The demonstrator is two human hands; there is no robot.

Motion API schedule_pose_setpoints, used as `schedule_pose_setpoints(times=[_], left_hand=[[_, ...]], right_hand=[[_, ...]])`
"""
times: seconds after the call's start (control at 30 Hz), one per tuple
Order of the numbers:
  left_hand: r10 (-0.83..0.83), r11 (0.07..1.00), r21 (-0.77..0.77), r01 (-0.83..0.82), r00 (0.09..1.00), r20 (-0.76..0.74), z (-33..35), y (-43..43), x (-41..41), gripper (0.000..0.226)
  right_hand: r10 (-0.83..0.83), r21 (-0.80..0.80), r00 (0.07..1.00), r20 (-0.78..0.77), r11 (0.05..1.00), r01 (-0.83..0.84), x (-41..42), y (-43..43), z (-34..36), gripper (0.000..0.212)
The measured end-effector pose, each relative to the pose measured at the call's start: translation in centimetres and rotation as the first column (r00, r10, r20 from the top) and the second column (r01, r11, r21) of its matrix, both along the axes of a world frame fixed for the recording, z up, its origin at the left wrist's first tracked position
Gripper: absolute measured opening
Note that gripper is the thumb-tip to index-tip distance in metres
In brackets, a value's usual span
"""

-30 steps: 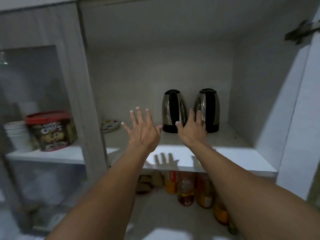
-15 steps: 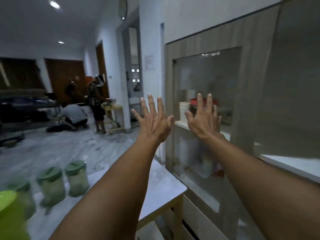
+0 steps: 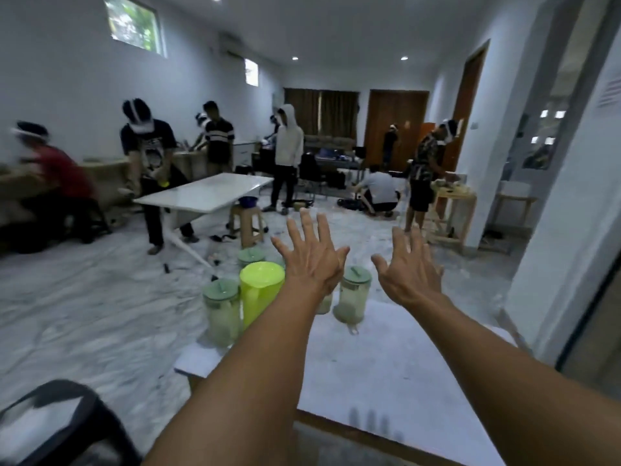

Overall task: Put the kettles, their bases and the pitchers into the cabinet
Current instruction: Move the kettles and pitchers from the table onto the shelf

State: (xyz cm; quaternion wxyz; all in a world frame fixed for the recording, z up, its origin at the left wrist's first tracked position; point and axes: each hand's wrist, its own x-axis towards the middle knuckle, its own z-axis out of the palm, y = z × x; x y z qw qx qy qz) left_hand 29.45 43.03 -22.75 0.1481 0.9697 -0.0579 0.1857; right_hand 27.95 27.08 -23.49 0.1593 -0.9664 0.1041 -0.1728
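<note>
Over the table (image 3: 386, 358) both hands, left (image 3: 311, 260) and right (image 3: 411, 274), are held spread and empty, so pitchers (image 3: 260, 290) at its far edge are probably reached for next, a grab being needed.

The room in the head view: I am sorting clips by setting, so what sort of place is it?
Probably a large indoor hall used as a shared workspace, not a home kitchen. Several people in headgear work at separate stations, a white folding table stands mid-floor, and lidded pitchers wait on a near table.
</note>
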Motion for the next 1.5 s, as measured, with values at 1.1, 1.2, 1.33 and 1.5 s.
schedule_pose_setpoints(times=[1.1,1.2,1.33,1.5], left_hand=[[-0.008,0.148,-0.692,-0.707,0.698,-0.716,-22.1,20.7,15.8,0.05],[0.126,0.198,-0.687,-0.699,0.713,-0.689,-22.2,20.8,16.0,0.048],[0.139,0.095,-0.766,-0.635,0.771,-0.622,-20.3,20.7,15.8,0.039],[0.196,0.081,-0.818,-0.569,0.814,-0.547,-15.2,20.5,14.8,0.043]], right_hand=[[0.294,0.9,0.913,-0.281,0.412,0.144,18.8,24.3,-19.1,0.038],[0.292,0.908,0.91,-0.294,0.383,0.17,19.0,24.0,-19.2,0.028],[0.311,0.903,0.899,-0.31,0.394,0.175,18.6,23.3,-18.0,0.033],[0.28,0.948,0.936,-0.215,0.288,0.132,18.1,22.2,-14.7,0.032]])
